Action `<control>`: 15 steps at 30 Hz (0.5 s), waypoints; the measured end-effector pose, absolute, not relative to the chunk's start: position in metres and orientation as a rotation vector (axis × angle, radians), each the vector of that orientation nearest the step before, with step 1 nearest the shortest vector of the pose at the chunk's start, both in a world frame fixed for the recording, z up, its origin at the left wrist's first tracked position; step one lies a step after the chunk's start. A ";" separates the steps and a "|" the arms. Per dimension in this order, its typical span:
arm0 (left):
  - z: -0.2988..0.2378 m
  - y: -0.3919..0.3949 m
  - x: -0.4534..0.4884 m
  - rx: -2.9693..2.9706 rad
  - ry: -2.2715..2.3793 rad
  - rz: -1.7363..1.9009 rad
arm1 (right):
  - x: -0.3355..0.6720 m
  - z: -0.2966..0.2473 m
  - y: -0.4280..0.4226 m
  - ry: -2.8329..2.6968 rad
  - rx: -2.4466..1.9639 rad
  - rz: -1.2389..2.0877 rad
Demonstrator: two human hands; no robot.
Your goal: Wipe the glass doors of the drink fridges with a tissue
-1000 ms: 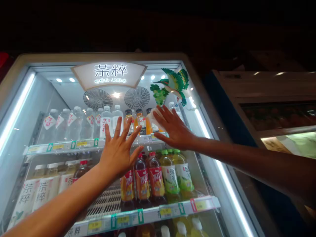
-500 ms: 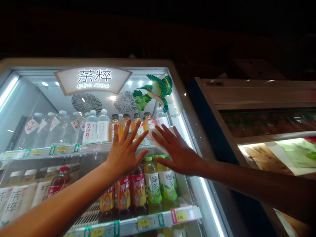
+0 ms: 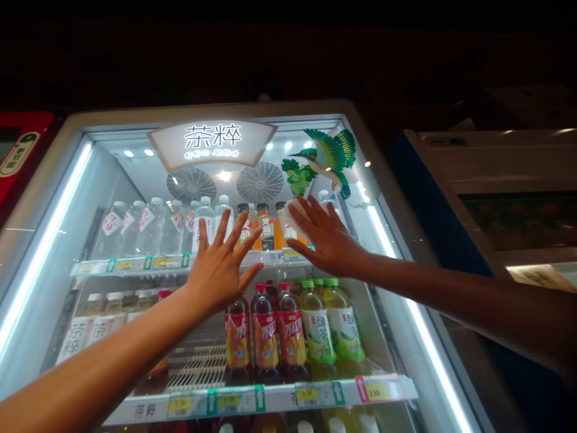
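My left hand (image 3: 219,264) is spread wide, palm toward the glass door (image 3: 189,328) of a lit drinks fridge, holding nothing. My right hand (image 3: 327,237) holds a thin white cloth or tissue (image 3: 295,211) flat under its fingers, pressed toward the same glass. That hand hides most of the cloth. Behind the glass, near both hands, stand orange-labelled bottles with dark caps (image 3: 265,227) on the upper shelf. Red-capped iced tea bottles (image 3: 265,331) and green tea bottles (image 3: 318,331) are on the shelf below.
A kingfisher decal (image 3: 331,156) and a glowing sign (image 3: 211,144) mark the top of the fridge. Clear water bottles (image 3: 155,225) line the upper shelf at left. A red machine (image 3: 18,156) stands to the left, another lit cooler (image 3: 509,162) to the right.
My right hand has moved up with the white cloth relative to the fridge, nearer the decal. My left hand now lies further left across the door. The view has turned left, showing the red machine.
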State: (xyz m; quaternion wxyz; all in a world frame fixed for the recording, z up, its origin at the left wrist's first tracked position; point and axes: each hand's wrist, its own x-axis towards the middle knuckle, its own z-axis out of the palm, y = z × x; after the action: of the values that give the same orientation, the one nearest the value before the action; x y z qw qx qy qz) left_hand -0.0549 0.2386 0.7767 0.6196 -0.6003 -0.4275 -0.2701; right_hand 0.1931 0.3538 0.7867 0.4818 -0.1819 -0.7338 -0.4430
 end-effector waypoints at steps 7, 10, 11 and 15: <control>0.773 0.201 -0.139 -1.290 -1.024 -0.619 | 0.107 0.786 0.321 -1.886 -0.240 -1.195; 0.773 0.189 -0.176 -1.265 -1.048 -0.623 | 0.069 0.792 0.309 -1.834 -0.341 -1.115; 0.773 0.185 -0.188 -1.263 -1.052 -0.623 | 0.056 0.793 0.304 -1.810 -0.362 -1.096; 0.773 0.171 -0.236 -1.256 -1.050 -0.607 | 0.004 0.789 0.285 -1.851 -0.244 -1.176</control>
State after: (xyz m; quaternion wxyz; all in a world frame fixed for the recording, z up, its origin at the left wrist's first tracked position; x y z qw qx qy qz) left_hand -0.2357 0.1708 0.7734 0.6427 -0.5512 -0.4606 -0.2662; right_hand 0.0037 0.2848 0.7889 0.4507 -0.0987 -0.7488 -0.4759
